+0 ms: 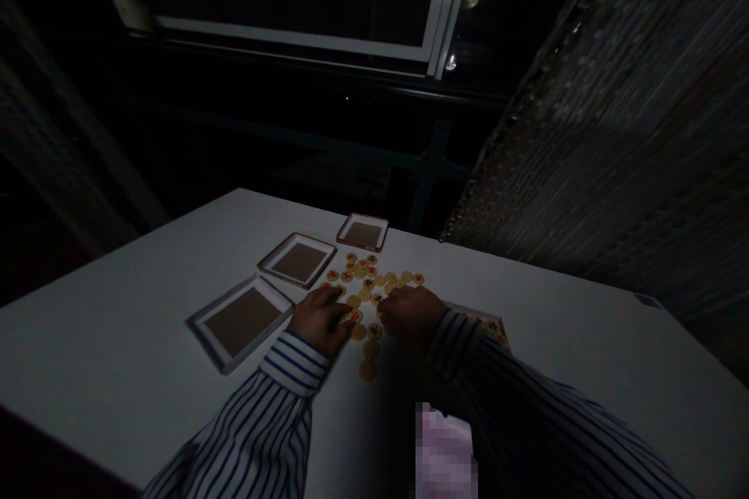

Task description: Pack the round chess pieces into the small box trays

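Observation:
Xiangqi pieces [374, 331], round and pale wooden, some with red or black characters and some blank side up, lie loosely spread on the white table. My left hand [319, 321] is at the near left side of the spread, fingers bent and thumb apart, beside a red-marked piece [354, 316]. Across from it, my right hand [413, 314] rests over the right side, its fingers curled together and pointing down among the pieces. Whatever lies under those fingertips is hidden. Partly behind my right wrist stands a shallow box [462, 306] containing several pieces.
Three shallow boxes with brown bottoms stand left of and behind the pieces: a near one [243, 321], a middle one [299, 263] and a far one [361, 234]. The white table [146, 273] ends before a dark window frame [292, 35]. A bead-like curtain [585, 140] hangs at right.

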`<act>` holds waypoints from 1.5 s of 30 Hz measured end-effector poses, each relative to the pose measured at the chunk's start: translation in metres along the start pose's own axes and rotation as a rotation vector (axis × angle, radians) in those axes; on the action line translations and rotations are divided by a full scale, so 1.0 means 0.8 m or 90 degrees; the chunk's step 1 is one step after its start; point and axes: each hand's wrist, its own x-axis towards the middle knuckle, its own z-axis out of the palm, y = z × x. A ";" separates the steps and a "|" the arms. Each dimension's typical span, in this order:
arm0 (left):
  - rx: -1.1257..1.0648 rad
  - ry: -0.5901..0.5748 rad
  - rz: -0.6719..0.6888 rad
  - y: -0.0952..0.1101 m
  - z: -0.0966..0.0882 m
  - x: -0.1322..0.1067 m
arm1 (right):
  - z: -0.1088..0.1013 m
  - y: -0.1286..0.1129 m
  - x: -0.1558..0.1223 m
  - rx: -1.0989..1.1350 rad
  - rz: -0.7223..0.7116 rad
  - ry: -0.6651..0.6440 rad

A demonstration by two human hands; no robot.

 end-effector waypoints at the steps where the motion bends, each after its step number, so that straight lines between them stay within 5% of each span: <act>1: 0.008 0.002 -0.002 0.001 0.001 -0.001 | 0.001 -0.002 0.004 -0.002 -0.004 0.000; 7: 0.032 0.038 -0.014 0.007 0.005 -0.005 | 0.009 -0.012 0.019 0.011 -0.029 0.017; 21: 0.082 -0.014 -0.018 0.023 0.003 -0.011 | 0.025 -0.016 0.028 -0.010 -0.023 0.041; 45: 0.050 0.020 -0.055 0.011 0.007 -0.006 | 0.017 -0.020 0.048 -0.016 -0.040 -0.039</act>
